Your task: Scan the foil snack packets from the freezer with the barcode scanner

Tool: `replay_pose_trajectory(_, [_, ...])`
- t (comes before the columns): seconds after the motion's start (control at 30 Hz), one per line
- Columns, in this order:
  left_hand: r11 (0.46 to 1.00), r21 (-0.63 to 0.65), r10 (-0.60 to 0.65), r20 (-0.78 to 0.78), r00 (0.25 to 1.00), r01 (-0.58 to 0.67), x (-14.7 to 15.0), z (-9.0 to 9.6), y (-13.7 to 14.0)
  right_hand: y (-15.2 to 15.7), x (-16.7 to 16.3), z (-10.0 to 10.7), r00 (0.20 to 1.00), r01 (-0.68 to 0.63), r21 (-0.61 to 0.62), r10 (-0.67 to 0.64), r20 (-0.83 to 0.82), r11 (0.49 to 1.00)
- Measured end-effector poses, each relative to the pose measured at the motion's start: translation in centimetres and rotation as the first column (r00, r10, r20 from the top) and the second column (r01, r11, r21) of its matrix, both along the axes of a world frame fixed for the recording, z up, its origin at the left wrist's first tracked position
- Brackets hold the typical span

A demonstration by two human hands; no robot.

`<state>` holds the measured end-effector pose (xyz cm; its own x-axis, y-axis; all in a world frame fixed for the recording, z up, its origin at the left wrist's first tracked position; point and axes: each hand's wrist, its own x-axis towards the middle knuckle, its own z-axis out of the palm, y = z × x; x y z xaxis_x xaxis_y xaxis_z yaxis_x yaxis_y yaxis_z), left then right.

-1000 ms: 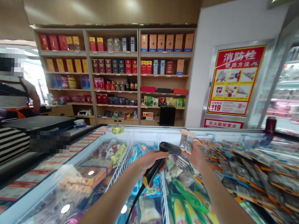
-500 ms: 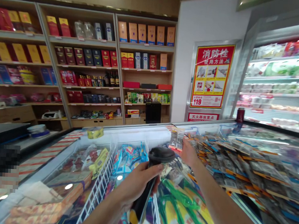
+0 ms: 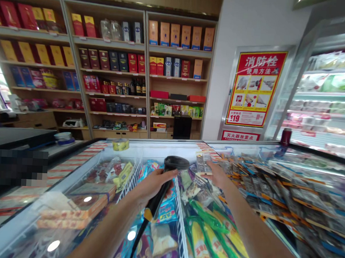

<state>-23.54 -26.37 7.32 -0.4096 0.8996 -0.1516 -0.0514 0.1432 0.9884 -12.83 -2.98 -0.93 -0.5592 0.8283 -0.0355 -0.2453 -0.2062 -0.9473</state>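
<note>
A black corded barcode scanner (image 3: 158,195) with a yellow band near its base is wrapped in my left hand (image 3: 153,184), over the glass-topped chest freezer. Its head tilts up and its cord hangs down toward me. My right hand (image 3: 218,174) is stretched forward, pinching a small clear packet (image 3: 203,163) by its side, to the right of the scanner head. The packet's print is too blurred to read. Below my right forearm lie yellow corn cobs in green-and-clear bags (image 3: 210,238).
A spread of dark packets with orange and blue edges (image 3: 285,188) covers the right side. A roll of yellow tape (image 3: 120,144) sits at the freezer's back edge. White wire dividers (image 3: 181,229) separate frozen goods. Shelves of boxes (image 3: 121,61) stand behind; a dark red cup (image 3: 286,137) is at right.
The view has turned slightly left. My left hand and the scanner have drawn a little away from the packet, and the scanner's cord has come into view. My right hand still holds the packet.
</note>
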Motion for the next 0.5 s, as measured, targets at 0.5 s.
replay_pose_trajectory(0.5, [0.866, 0.009, 0.501, -0.043, 0.865, -0.501, -6.8, -0.2, -10.0, -8.9, -8.4, -0.1, 0.936, -0.224, 0.24, 0.139, 0.324, 0.945])
